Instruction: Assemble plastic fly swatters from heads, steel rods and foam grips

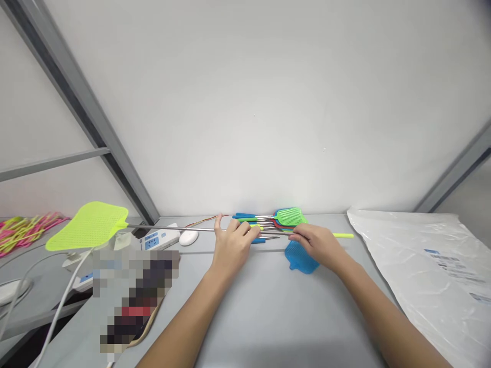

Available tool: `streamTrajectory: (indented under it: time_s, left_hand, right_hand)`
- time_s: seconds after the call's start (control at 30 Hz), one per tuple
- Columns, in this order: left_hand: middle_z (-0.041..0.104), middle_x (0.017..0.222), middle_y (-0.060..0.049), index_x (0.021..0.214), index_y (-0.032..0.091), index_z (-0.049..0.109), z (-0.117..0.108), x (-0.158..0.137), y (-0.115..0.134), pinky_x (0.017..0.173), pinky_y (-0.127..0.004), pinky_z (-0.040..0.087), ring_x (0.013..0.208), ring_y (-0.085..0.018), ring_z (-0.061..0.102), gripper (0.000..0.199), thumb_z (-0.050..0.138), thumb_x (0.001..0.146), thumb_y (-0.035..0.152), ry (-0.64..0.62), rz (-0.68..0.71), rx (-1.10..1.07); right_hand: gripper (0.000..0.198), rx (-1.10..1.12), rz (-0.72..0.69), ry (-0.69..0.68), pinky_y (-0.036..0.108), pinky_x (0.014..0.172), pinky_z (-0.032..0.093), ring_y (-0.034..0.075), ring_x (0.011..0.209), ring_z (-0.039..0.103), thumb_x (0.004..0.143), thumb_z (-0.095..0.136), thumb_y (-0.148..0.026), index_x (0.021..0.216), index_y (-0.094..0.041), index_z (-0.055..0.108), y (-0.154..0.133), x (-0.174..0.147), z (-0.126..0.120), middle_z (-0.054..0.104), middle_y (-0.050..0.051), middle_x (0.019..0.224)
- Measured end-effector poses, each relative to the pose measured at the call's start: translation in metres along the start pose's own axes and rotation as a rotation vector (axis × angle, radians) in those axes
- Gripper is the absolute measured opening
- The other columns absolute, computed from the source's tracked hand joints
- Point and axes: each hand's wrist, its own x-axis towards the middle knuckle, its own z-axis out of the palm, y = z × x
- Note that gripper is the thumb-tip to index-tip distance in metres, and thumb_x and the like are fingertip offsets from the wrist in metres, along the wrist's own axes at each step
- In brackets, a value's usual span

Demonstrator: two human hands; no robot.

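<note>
A yellow fly swatter (90, 225) is drawn out long, its mesh head at the left and its thin metal rod running to my hands. My left hand (233, 243) is closed over the rod, with one finger raised. Closed around the swatter near its yellow handle (344, 235) is my right hand (316, 245); its fingertips are partly hidden. Behind the hands lies a pile of fly swatters, a green head (290, 217) on top and blue and green handles (245, 220) at the left. A blue mesh head (302, 258) lies below my right hand, beside a blue handle (259, 242).
White power strips (159, 237) with cables and a round white device (188, 236) stand at the left. A pixelated dark object (141, 301) lies in front of them. Pink and yellow strands (32, 230) lie far left, a white plastic bag (429, 266) at the right.
</note>
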Motion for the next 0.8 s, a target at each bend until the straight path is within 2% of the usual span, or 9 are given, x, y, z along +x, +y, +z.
streamTrajectory:
  time_s: [0.17, 0.4, 0.57, 0.8]
  left_hand:
    - [0.065, 0.074, 0.003, 0.085, 0.026, 0.064, 0.002, -0.002, 0.016, 0.109, -0.056, 0.010, 0.077, -0.014, 0.052, 0.009, 0.056, 0.088, 0.021, 0.048, -0.015, -0.024]
    - [0.066, 0.081, 0.001, 0.091, 0.027, 0.064, 0.000, -0.002, 0.035, 0.109, -0.059, 0.005, 0.082, -0.016, 0.055, 0.007, 0.058, 0.088, 0.028, 0.058, -0.015, -0.045]
    - [0.060, 0.068, 0.004, 0.087, 0.027, 0.063, 0.005, -0.005, 0.048, 0.110, -0.056, 0.008, 0.072, -0.013, 0.052, 0.011, 0.055, 0.087, 0.020, 0.015, 0.057, -0.086]
    - [0.060, 0.066, 0.004, 0.080, 0.026, 0.063, -0.001, 0.001, 0.039, 0.110, -0.056, 0.008, 0.072, -0.013, 0.053, 0.012, 0.055, 0.089, 0.026, 0.030, 0.030, -0.074]
  right_hand:
    - [0.029, -0.030, -0.013, 0.040, 0.026, 0.061, 0.035, 0.015, 0.070, 0.054, 0.095, 0.041, -0.040, 0.081, -0.022, 0.058, 0.004, -0.013, -0.004, 0.062, 0.001, 0.077]
    - [0.030, -0.014, -0.023, 0.164, 0.025, 0.061, 0.035, 0.015, 0.069, 0.056, 0.097, 0.038, -0.038, 0.083, -0.021, 0.060, -0.003, -0.027, 0.018, 0.062, 0.003, 0.075]
    - [0.029, -0.070, -0.095, 0.120, 0.025, 0.060, 0.033, 0.014, 0.068, 0.055, 0.097, 0.039, -0.037, 0.085, -0.021, 0.060, -0.009, -0.029, 0.023, 0.062, 0.002, 0.073]
    - [0.029, -0.151, -0.084, 0.045, 0.025, 0.059, 0.031, 0.014, 0.068, 0.054, 0.097, 0.039, -0.039, 0.084, -0.022, 0.059, 0.010, -0.035, -0.001, 0.062, 0.002, 0.076]
